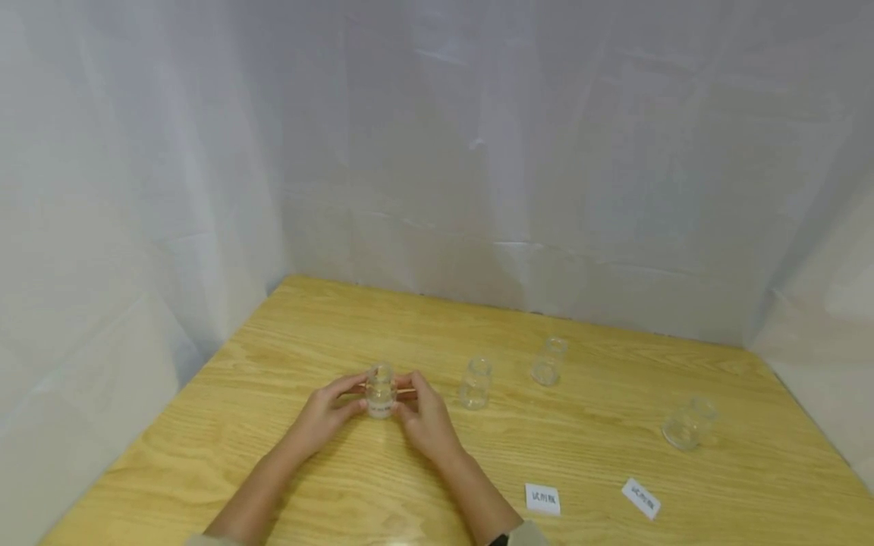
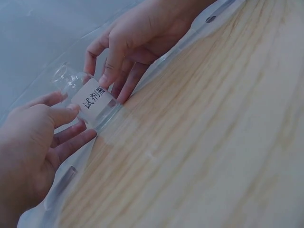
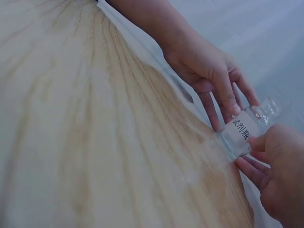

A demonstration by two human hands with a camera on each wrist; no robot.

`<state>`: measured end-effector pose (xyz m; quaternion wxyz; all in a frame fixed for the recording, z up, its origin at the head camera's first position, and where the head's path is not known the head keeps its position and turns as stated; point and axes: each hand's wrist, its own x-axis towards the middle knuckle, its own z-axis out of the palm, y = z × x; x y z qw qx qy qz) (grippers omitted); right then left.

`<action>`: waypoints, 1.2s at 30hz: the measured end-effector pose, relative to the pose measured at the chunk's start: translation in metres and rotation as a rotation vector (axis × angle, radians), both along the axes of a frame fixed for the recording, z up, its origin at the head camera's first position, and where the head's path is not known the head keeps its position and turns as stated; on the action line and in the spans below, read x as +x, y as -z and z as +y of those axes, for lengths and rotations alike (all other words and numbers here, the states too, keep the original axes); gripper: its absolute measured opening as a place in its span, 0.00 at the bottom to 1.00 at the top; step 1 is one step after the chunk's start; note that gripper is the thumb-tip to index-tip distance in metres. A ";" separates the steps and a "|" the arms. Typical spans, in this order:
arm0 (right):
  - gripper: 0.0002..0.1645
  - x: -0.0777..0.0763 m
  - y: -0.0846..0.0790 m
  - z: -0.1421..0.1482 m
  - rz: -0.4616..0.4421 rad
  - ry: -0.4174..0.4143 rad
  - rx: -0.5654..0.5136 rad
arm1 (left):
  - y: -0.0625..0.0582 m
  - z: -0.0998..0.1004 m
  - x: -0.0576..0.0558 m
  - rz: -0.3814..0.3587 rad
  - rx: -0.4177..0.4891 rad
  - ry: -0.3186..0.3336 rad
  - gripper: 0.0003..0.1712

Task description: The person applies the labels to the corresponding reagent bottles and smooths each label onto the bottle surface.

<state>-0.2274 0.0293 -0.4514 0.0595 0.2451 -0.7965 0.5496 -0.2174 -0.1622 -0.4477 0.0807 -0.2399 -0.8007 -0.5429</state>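
A small clear glass bottle point(image 1: 380, 385) stands upright on the wooden table, between both hands. Across its front, low on the body, lies a white paper label point(image 2: 94, 100) with black characters. My left hand point(image 1: 326, 413) holds the bottle's left side, its thumb at the label's edge and its other fingers around toward the back. From the other side my right hand point(image 1: 430, 425) grips the bottle in the same way, with the thumb point(image 3: 256, 142) on the label's other end. The neck and open mouth rise above the fingers.
To the right stands another clear glass bottle point(image 1: 476, 384), with a third bottle point(image 1: 547, 368) behind it and one more bottle point(image 1: 685, 427) farther right. Two white paper labels point(image 1: 542, 499) point(image 1: 641, 497) lie near the front. Pale sheeting point(image 1: 478, 167) surrounds the table.
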 end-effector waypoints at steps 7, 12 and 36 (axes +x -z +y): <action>0.19 0.013 -0.022 -0.002 -0.050 -0.025 -0.056 | 0.002 0.003 -0.002 -0.026 0.014 -0.010 0.28; 0.22 0.010 -0.015 -0.003 -0.097 -0.022 -0.094 | 0.002 0.008 -0.002 -0.043 0.034 -0.015 0.34; 0.18 0.002 0.000 0.000 0.082 -0.024 0.047 | 0.002 0.004 0.001 0.045 -0.039 -0.052 0.23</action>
